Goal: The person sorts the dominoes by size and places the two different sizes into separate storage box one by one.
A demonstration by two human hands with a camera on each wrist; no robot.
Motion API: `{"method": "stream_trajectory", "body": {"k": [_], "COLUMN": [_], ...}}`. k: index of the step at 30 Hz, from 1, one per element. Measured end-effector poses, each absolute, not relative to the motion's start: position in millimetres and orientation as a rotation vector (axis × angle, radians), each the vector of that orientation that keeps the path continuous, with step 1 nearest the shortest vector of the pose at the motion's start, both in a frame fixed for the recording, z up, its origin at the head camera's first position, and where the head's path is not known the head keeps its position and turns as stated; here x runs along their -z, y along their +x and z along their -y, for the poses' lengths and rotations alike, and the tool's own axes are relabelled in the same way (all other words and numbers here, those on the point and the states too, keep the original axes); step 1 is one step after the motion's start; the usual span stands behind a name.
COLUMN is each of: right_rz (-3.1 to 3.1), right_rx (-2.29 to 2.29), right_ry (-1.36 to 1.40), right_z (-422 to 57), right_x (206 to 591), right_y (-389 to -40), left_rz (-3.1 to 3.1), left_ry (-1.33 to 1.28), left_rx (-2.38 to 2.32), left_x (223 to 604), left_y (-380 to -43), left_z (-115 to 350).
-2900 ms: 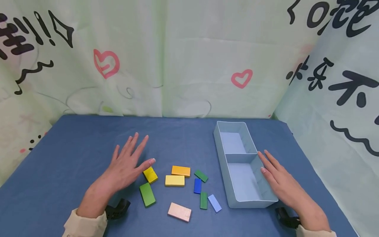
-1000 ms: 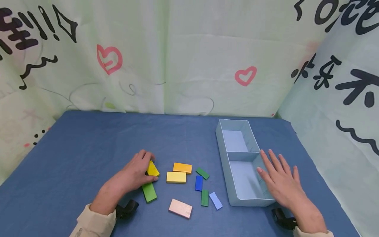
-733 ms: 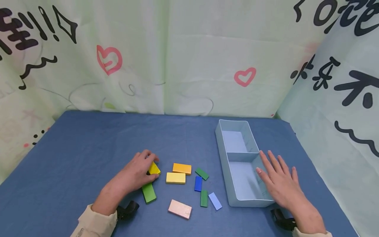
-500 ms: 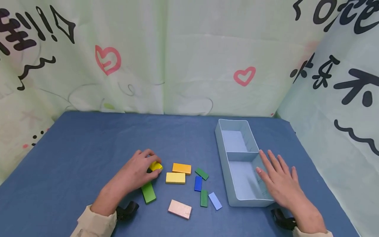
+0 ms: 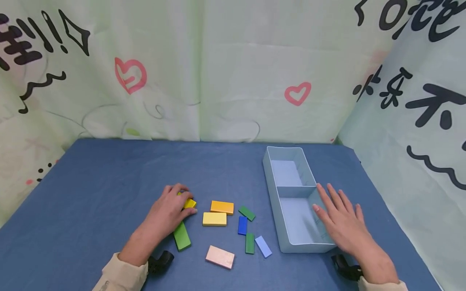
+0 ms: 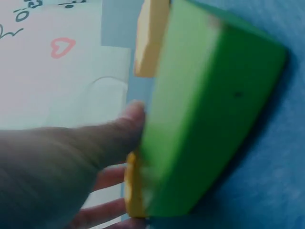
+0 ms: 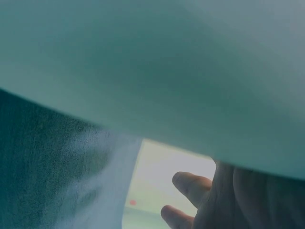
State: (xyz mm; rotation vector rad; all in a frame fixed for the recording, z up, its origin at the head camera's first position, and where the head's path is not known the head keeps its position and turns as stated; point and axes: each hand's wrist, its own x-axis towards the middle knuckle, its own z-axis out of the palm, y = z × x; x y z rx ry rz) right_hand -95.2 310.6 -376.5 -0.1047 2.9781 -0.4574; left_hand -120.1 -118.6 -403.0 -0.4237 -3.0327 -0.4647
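In the head view my left hand (image 5: 165,210) reaches down at the left of the loose blocks, its fingers and thumb curled round a yellow block (image 5: 190,203). Part of that block is hidden under the fingers. Just below the hand lies a green block (image 5: 182,236), which fills much of the left wrist view, with the thumb (image 6: 114,133) beside it. My right hand (image 5: 344,222) has its fingers extended over the right edge of a pale blue two-compartment box (image 5: 273,202). The box's side covers most of the right wrist view, with fingertips (image 7: 190,186) showing below it.
Right of the left hand lie an orange block (image 5: 222,207), a light yellow block (image 5: 214,219) and a pinkish block (image 5: 220,257). Closer to the box are smaller pieces: a blue one (image 5: 242,225), two green ones (image 5: 250,243) and a light blue one (image 5: 263,246).
My left hand, spread above the yellow block at first, has come down and curled round it. The yellow block has turned and shifted slightly. My right hand's fingers have spread on the box edge.
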Motion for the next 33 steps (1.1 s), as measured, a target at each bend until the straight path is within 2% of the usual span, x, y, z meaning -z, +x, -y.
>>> {"method": "stream_trajectory", "body": {"k": [8,21,33], "right_rz": [-2.979,-2.992,-2.997], "right_rx": [0.465,0.49,0.499], "right_ry": [-0.094,-0.099,-0.11], "right_z": [-311.1,-309.4,-310.9], "right_x": [374.8,375.4,372.7], "right_y": [-95.7,-93.9,-92.8], "left_rz": [3.016,2.964,2.886], "left_ry": [-0.596,-0.644,-0.789], "left_rx": [0.443,0.429,0.58], "left_x": [395.8,388.7,359.3], "left_y": [-122.6,-130.2,-135.5], "left_z": [123.4,115.0,77.1]}}
